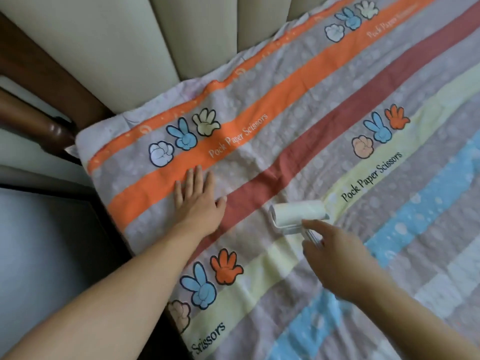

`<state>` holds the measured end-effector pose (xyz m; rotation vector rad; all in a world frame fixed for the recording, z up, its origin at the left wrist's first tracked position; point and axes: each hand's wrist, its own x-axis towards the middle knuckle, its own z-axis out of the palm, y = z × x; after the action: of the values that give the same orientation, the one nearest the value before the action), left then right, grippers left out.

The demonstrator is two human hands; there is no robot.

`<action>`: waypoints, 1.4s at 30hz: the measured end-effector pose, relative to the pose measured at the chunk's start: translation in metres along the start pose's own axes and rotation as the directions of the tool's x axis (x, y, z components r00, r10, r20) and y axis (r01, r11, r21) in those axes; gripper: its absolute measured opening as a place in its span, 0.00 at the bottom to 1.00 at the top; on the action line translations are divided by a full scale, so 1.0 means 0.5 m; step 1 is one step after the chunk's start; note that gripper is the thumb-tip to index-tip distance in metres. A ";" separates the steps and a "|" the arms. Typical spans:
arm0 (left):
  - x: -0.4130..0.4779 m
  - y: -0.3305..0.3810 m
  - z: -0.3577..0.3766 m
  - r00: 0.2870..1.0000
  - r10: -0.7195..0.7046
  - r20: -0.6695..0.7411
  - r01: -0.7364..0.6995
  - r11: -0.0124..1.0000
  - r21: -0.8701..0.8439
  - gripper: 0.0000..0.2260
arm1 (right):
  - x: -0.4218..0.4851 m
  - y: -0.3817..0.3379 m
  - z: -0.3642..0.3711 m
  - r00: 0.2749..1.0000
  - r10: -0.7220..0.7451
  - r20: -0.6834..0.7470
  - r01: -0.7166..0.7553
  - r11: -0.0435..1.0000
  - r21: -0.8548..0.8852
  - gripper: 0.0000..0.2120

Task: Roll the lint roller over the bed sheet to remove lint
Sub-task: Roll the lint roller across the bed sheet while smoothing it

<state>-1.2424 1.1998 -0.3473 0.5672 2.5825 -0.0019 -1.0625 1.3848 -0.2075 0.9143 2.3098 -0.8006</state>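
A striped bed sheet (298,105) with cartoon hand prints and "Pock Paper Scissors" lettering covers the bed. The white lint roller (296,213) lies with its drum on the sheet, between the red stripe and the pale yellow stripe. My right hand (335,253) grips the roller's white handle from the near side, fingers curled round it. My left hand (198,201) lies flat on the sheet to the left of the roller, fingers straight and spread across the orange stripe, pressing the fabric down.
A padded cream headboard (145,40) rises behind the sheet's far edge. Dark wooden furniture (41,105) stands at the left beside the bed's corner. The bed edge runs diagonally down the left, with a grey floor (39,242) below.
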 end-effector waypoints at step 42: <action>0.065 -0.321 -0.025 0.925 -0.166 -0.341 0.096 0.972 -0.215 0.30 | 0.151 -0.339 0.040 0.925 -0.357 0.131 0.362 0.932 -0.023 0.20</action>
<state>-1.3371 1.0670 -0.3678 0.3436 2.9239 0.3364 -1.2297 1.3019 -0.2144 0.4066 2.4052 -0.9177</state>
